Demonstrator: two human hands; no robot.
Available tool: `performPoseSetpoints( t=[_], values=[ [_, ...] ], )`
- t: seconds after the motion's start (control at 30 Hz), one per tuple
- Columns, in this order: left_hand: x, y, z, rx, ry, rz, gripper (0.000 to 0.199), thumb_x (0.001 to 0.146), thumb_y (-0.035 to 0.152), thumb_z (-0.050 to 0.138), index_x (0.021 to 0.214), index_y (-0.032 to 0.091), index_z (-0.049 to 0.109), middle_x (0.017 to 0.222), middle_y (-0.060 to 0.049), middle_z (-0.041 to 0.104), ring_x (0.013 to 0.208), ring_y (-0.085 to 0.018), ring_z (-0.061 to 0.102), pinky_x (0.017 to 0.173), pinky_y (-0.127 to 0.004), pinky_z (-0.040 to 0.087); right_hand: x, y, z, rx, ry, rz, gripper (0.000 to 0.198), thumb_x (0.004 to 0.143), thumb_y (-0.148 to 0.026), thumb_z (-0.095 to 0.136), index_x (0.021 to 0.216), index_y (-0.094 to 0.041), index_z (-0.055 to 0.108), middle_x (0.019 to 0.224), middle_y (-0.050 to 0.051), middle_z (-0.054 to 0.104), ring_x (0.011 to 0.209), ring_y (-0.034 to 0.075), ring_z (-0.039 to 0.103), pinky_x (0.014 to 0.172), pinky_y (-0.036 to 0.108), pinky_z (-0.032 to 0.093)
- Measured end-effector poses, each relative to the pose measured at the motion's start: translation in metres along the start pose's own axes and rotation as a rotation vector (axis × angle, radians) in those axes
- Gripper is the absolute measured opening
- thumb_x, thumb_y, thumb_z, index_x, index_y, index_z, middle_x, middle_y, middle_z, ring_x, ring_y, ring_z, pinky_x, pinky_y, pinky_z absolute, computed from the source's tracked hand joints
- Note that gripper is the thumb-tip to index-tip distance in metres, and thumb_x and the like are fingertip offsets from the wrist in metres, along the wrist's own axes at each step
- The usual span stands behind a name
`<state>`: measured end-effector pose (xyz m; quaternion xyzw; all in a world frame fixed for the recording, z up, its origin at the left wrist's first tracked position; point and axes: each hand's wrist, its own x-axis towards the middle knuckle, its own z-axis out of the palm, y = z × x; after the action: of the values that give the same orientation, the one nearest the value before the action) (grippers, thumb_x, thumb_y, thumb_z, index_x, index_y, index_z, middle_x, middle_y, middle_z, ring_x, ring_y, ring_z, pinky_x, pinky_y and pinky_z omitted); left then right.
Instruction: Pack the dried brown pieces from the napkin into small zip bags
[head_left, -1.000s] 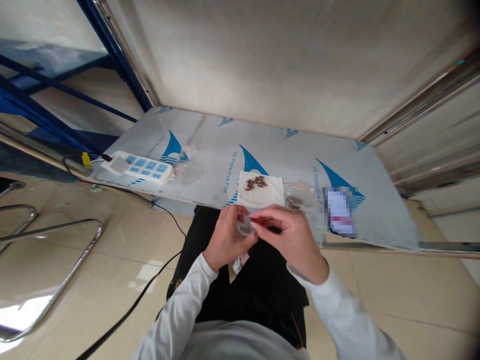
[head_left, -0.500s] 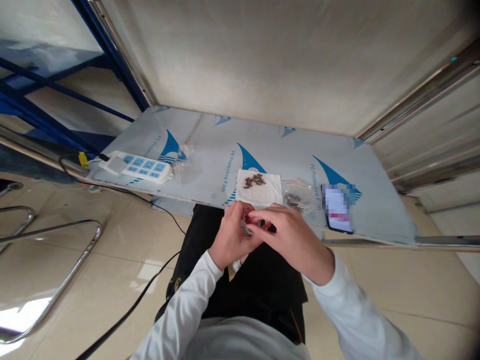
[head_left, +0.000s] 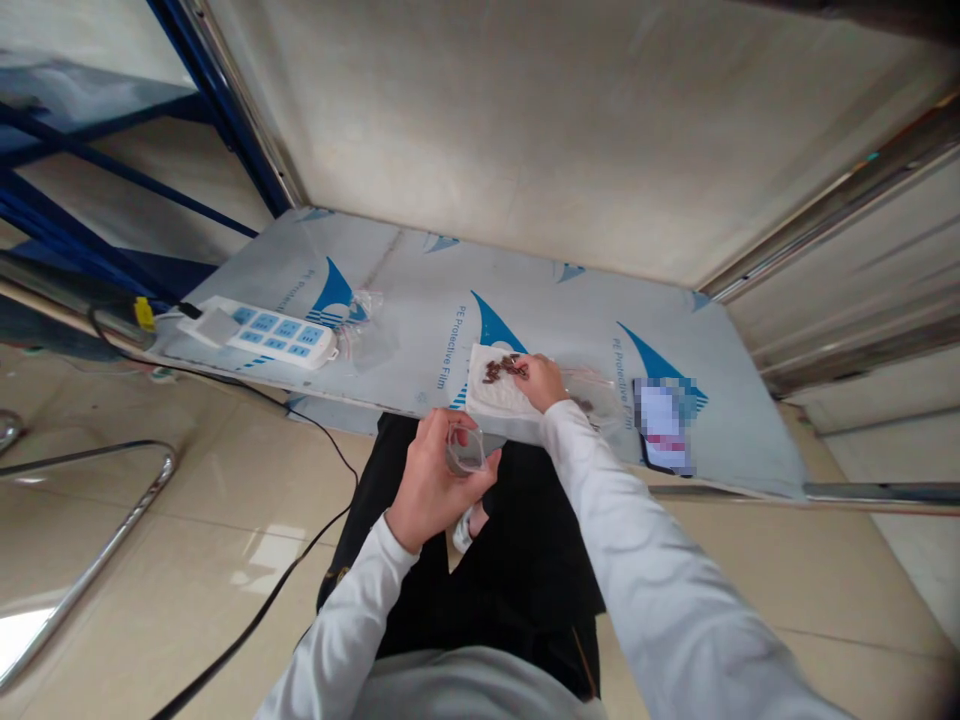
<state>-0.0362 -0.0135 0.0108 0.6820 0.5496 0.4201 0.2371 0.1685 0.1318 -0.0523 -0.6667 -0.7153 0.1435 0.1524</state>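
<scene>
A small clear container [head_left: 466, 448] with an open mouth rests in my left hand [head_left: 435, 475], its fingers and thumb curled around it just off the table's near edge. My right hand [head_left: 543, 382] reaches over a white cloth or tissue [head_left: 487, 400]. Its fingertips are closed together at the right end of a pile of small dark-brown pieces [head_left: 495, 370]. What those fingertips pinch, if anything, is hidden. Just right of that hand lies a clear zip bag [head_left: 606, 398], partly covered by my wrist, with some dark pieces in it.
A phone [head_left: 663, 430] lies at the right of the film-covered table [head_left: 420, 290]. A white power strip [head_left: 277, 338] and another clear bag [head_left: 361, 325] are on the left. A black cable [head_left: 300, 545] runs down to the floor, near a metal chair frame [head_left: 127, 530].
My right hand has left the container and moved forward to the brown pieces on the white sheet. My left hand keeps the container, now shifted slightly left with its opening showing.
</scene>
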Motion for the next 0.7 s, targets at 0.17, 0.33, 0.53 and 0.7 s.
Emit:
performPoseSetpoints(
  t=[0.17,0.33,0.53,0.7],
  values=[
    [0.0001,-0.0077,-0.0043,0.004,0.017,-0.021,0.032,0.072,0.030,0.070,0.095,0.021,0.049,0.081,0.000,0.057,0.074,-0.015,0.057,0.070,-0.028,0.047,0.0000,-0.0054,0.0033,-0.062,-0.035,-0.020,0.019,0.079,-0.011,0.058,0.093,-0.013,0.069,0.095,0.012,0.067,0.088,0.020,0.062,0.086,0.030,0.044],
    [0.0024,-0.0099,-0.0034,-0.006,0.019,-0.008,0.032,0.072,0.030,0.069,0.096,0.021,0.050,0.081,0.000,0.057,0.074,-0.015,0.057,0.069,-0.028,0.046,-0.0017,-0.0055,0.0001,-0.082,-0.061,-0.010,0.019,0.080,-0.013,0.057,0.094,-0.014,0.070,0.096,0.012,0.067,0.091,0.020,0.062,0.084,0.028,0.044],
    [0.0039,-0.0100,-0.0008,-0.013,0.014,-0.003,0.032,0.072,0.030,0.069,0.096,0.020,0.050,0.081,0.000,0.057,0.073,-0.015,0.057,0.069,-0.027,0.046,-0.0017,-0.0058,0.0019,-0.045,-0.044,0.054,0.019,0.076,-0.009,0.059,0.090,-0.014,0.071,0.091,0.010,0.070,0.086,0.019,0.063,0.083,0.029,0.045],
    [0.0060,-0.0109,0.0029,-0.023,0.009,-0.009,0.032,0.071,0.028,0.069,0.095,0.019,0.050,0.078,0.001,0.056,0.073,-0.015,0.057,0.069,-0.028,0.046,0.0025,-0.0045,-0.0010,0.061,-0.001,0.075,0.016,0.070,-0.005,0.062,0.082,-0.013,0.070,0.083,0.009,0.072,0.079,0.017,0.065,0.080,0.028,0.048]
  ],
)
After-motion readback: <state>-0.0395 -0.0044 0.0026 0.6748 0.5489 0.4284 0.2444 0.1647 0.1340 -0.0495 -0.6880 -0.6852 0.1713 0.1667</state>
